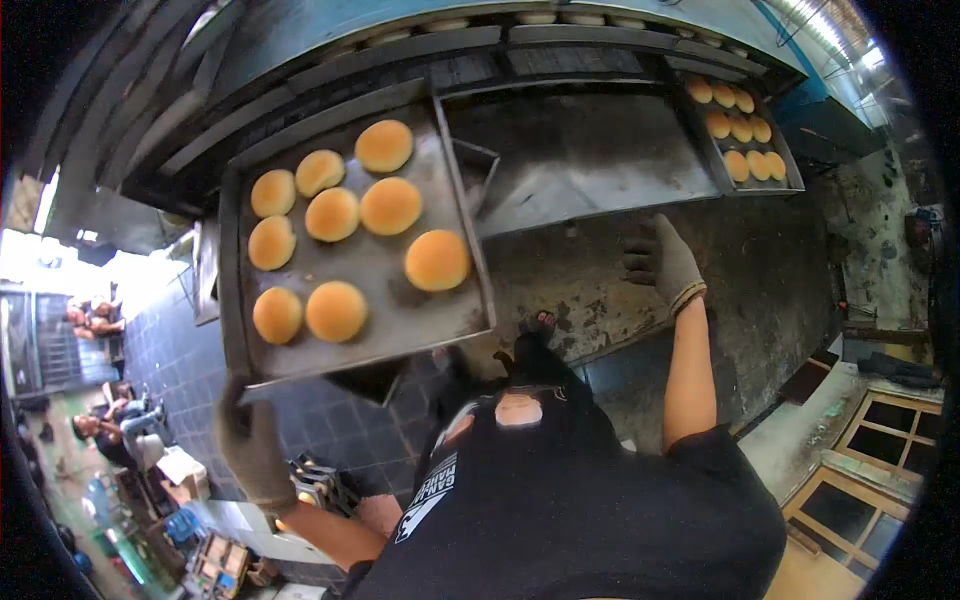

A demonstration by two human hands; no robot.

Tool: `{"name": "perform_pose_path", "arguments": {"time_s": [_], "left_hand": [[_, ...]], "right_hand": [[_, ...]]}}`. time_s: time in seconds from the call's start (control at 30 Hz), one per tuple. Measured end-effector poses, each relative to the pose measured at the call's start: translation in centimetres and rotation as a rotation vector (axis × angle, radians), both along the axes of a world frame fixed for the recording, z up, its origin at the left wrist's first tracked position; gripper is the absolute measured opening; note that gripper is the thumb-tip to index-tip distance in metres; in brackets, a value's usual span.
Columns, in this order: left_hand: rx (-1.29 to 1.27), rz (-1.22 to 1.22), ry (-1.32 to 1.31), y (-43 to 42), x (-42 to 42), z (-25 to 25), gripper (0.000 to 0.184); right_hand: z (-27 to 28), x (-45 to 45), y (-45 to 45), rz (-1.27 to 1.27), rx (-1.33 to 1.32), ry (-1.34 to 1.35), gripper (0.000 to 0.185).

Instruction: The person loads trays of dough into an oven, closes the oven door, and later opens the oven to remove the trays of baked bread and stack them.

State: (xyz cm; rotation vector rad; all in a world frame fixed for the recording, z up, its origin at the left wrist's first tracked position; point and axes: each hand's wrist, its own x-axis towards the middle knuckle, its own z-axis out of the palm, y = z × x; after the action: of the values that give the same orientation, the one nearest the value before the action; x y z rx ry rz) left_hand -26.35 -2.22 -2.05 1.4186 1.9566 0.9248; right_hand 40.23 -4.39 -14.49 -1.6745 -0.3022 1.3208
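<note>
A metal tray [370,353] with several golden round buns [336,311] is on the left, tilted in view. My gloved left hand [250,445] is at its near left corner, fingers wrapped at the edge and partly hidden by it. My right hand [664,262], also gloved, is raised in front of the metal surface [590,165], fingers spread and holding nothing. A second tray [797,180] with several buns [741,128] lies at the upper right, beyond my right hand.
Racks with more buns run along the top edge. Another dark tray corner [375,383] shows beneath the held tray. Several people sit far left. Wooden window frames [870,440] lie at the lower right.
</note>
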Motion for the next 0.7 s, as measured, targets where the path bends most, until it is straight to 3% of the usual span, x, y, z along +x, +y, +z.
{"name": "perform_pose_path", "arguments": {"time_s": [0.07,0.2,0.27,0.3,0.4,0.47,0.5,0.53,0.6,0.7], "left_hand": [[0.014,-0.037,0.009,-0.3,8.2,2.0,0.052],[-0.018,-0.227,0.277,-0.3,14.3,-1.4,0.05],[-0.034,-0.256,0.358,-0.2,15.8,-2.5,0.05],[-0.04,-0.218,0.361,-0.2,16.1,-2.9,0.045],[-0.022,-0.171,0.411,0.1,17.3,-3.2,0.038],[0.003,-0.162,0.458,0.3,17.7,-3.6,0.036],[0.013,-0.153,0.409,0.4,17.6,-3.9,0.034],[0.023,-0.145,0.36,0.4,17.5,-4.1,0.033],[0.003,-0.138,0.368,0.4,17.5,-4.1,0.032],[0.001,-0.147,0.396,0.5,17.4,-4.1,0.036]], "right_hand": [[-2.6,6.9,-1.6,-0.309,0.038,0.017,0.087],[-11.8,25.3,-2.9,-0.632,0.337,0.129,0.084],[-17.0,35.7,-2.2,-0.475,0.632,0.299,0.074],[-17.5,37.6,-1.6,-0.466,0.631,0.315,0.074],[-14.9,40.5,0.7,-0.533,0.463,-0.152,0.068],[-11.8,39.5,3.4,-0.764,0.462,0.098,0.07],[-17.6,45.4,3.8,-0.622,0.516,0.04,0.075],[-17.1,45.1,4.4,-0.617,0.519,0.045,0.075],[-15.1,43.1,5.7,-0.739,0.092,-0.165,0.066],[-17.4,44.7,6.0,-0.697,-0.085,-0.305,0.058]]}}
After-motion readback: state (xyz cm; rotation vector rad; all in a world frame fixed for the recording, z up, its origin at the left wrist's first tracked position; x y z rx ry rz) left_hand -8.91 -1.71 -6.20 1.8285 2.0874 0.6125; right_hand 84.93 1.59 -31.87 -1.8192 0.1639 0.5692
